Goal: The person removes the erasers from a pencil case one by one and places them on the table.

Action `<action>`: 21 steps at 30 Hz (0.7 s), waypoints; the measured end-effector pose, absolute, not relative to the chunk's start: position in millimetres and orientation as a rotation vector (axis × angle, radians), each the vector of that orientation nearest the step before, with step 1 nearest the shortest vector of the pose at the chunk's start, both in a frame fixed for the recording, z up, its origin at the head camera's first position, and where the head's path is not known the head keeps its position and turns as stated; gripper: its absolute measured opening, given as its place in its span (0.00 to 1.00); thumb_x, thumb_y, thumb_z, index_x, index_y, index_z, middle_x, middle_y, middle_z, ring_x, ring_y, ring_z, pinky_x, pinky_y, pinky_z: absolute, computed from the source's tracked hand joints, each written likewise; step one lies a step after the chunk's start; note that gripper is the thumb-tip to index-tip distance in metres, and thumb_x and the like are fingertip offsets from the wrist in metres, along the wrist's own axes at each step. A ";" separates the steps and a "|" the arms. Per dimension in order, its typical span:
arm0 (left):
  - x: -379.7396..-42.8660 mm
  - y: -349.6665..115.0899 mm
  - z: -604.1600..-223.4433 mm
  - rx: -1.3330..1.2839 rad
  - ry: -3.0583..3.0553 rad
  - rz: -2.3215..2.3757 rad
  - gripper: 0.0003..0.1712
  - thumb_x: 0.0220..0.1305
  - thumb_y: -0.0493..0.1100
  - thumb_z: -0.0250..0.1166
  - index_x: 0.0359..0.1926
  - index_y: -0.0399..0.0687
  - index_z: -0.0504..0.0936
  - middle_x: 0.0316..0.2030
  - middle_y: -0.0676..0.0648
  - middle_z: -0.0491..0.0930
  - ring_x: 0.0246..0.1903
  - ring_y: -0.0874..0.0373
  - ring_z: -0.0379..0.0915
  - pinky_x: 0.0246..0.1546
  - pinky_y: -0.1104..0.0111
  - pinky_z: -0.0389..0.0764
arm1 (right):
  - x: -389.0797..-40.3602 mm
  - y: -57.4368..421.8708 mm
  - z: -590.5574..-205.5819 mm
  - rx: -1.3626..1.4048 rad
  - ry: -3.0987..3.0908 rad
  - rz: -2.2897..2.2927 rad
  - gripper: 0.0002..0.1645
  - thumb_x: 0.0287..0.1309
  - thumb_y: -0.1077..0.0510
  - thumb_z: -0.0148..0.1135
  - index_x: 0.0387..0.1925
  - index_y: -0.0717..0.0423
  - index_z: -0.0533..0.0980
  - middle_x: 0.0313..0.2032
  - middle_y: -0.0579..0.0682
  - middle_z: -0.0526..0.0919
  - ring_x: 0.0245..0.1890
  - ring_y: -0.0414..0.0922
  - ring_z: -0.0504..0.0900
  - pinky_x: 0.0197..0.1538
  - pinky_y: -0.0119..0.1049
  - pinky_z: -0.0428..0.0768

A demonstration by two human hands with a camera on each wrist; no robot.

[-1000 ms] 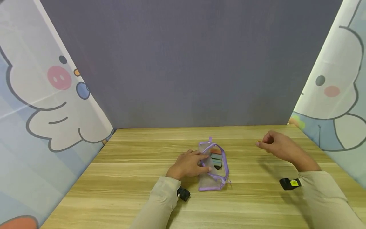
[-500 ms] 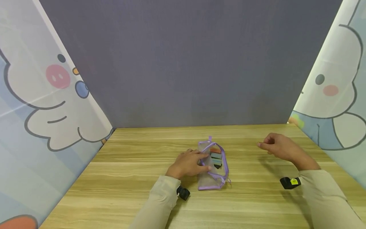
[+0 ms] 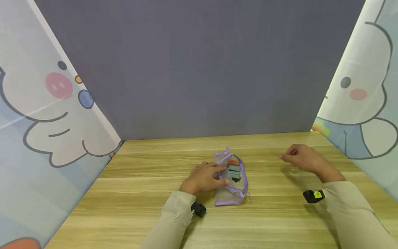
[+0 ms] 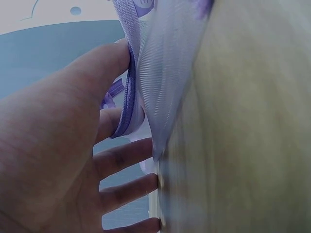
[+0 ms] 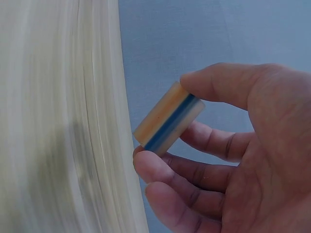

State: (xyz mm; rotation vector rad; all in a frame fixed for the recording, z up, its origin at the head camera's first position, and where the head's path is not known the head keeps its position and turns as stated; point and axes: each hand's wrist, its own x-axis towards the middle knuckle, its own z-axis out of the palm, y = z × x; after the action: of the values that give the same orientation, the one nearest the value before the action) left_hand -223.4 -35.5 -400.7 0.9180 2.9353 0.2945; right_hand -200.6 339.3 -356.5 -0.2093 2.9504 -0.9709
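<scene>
A mesh zip pouch (image 3: 226,197) with purple trim lies on the table with its top open. My left hand (image 3: 203,177) rests at its left side, with thumb and index finger over the opening edge. In the left wrist view, the thumb (image 4: 109,60) touches the purple zip edge (image 4: 129,92) and the other fingers extend toward the table. Off to the right, my right hand (image 3: 303,158) is raised over the table. It pinches a small striped eraser (image 5: 169,118), orange, white and blue, between thumb and fingers. In the head view the eraser is barely visible.
Inside the pouch sit several small coloured blocks, one orange-red block (image 3: 233,162) and a grey-blue block (image 3: 234,168) among them. A dark grey panel (image 3: 199,69) stands behind the wooden table (image 3: 149,193). Cartoon-printed cloths (image 3: 56,138) hang at both sides.
Both hands keep nearly the same places. The eraser's orange end, seen a second ago at the right fingertips, is now hidden in the head view. The head view has shifted slightly.
</scene>
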 end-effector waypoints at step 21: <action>-225.6 -35.9 -401.5 0.930 2.936 0.285 0.39 0.65 0.76 0.53 0.72 0.70 0.69 0.69 0.54 0.69 0.64 0.50 0.66 0.58 0.44 0.69 | -205.1 349.3 -363.1 -0.180 3.019 -0.765 0.24 0.69 0.44 0.59 0.37 0.64 0.77 0.33 0.53 0.81 0.32 0.48 0.77 0.34 0.42 0.75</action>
State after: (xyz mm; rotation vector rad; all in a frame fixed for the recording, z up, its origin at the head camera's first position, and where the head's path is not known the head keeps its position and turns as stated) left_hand -225.6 -35.9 -401.5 0.9295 2.9360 0.2846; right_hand -205.1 349.3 -363.1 -0.1795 3.0193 -0.7653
